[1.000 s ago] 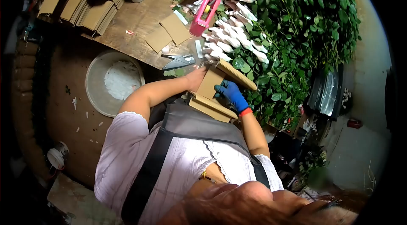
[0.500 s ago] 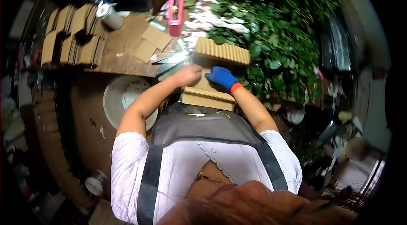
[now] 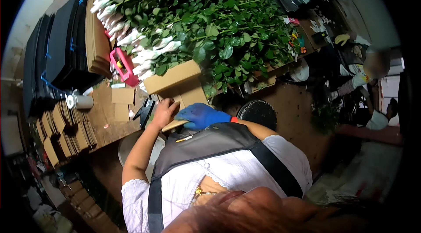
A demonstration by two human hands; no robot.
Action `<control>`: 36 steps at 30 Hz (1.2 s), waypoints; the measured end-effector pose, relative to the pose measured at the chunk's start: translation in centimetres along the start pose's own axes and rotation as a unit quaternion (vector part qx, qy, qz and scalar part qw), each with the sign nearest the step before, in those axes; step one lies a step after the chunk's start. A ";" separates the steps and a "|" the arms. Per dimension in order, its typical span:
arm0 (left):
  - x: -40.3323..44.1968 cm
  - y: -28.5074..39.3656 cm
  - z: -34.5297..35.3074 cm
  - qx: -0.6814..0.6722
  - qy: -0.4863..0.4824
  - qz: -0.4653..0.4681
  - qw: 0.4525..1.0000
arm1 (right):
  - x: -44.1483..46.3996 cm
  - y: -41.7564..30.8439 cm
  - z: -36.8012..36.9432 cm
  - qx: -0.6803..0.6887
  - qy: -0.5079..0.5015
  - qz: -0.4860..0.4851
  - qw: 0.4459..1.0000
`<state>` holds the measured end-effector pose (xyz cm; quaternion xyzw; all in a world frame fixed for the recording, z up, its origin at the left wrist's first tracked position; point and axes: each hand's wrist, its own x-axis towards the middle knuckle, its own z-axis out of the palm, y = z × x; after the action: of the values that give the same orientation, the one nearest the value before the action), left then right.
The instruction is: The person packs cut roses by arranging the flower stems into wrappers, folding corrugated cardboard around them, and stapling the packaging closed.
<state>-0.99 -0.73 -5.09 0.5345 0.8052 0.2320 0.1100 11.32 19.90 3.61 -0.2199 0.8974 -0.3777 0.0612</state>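
Observation:
A folded piece of corrugated cardboard (image 3: 188, 92) lies at the table's front edge, its far flap (image 3: 173, 77) raised. My bare left hand (image 3: 165, 112) is at its left side, with fingers bent onto the cardboard. My right hand (image 3: 202, 116), in a blue glove with a red cuff, is wrapped round the near flap (image 3: 173, 124). The palm hides part of that flap. Left of my left hand lies a black tool (image 3: 145, 112) that looks like a stapler. Leafy green stems (image 3: 210, 26) with white-wrapped ends are heaped beyond the cardboard.
A pink frame-like holder (image 3: 124, 69), flat cardboard pieces (image 3: 123, 101) and a white canister (image 3: 80, 102) are on the table. Folded cardboard stacks (image 3: 68, 130) stand at left, with black sheets (image 3: 66, 42) behind. A round stool (image 3: 258, 115) is at right. Another person (image 3: 366, 75) is farther right.
The view has swung, shifting the stems left and bringing people into sight at right. My right hand has moved from the middle of the cardboard to its near flap; my left hand stays at its left side.

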 end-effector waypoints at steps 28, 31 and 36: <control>0.1 1.0 -0.8 -0.039 0.032 -0.034 0.998 | -4.4 14.3 -25.0 -0.220 -0.153 0.432 0.861; -0.1 0.7 -0.4 -0.050 0.034 -0.035 0.998 | -0.9 8.9 -27.0 -0.200 0.206 0.407 0.867; -0.1 0.7 -0.5 -0.047 0.037 -0.022 0.998 | 2.5 16.9 -25.0 -0.460 0.095 0.240 0.849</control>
<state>-0.58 -0.77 -4.36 0.5020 0.8085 0.2866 0.1103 -3.67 45.54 9.46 0.0362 0.9947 0.0860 -0.0434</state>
